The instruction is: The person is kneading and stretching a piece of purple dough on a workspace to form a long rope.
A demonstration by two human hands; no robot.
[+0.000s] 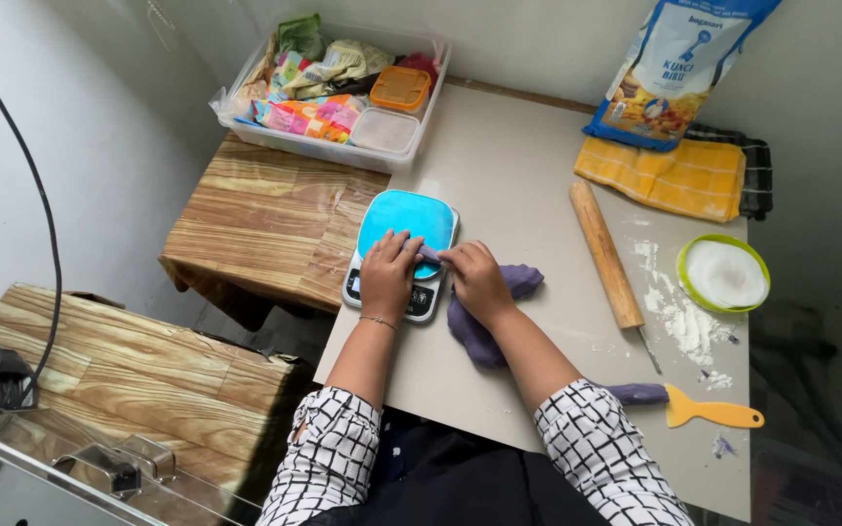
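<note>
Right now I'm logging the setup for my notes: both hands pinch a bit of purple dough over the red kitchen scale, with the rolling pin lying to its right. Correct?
Not quite. The head view shows the kitchen scale has a blue top, not red. The rest holds: left hand and right hand pinch purple dough over it, rolling pin to its right.

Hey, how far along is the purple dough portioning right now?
Done: dough is kneaded, with one cut piece by the yellow scraper. In hand: left hand and right hand hold a small piece over the blue scale. Left: the main dough lump, still whole.
</note>
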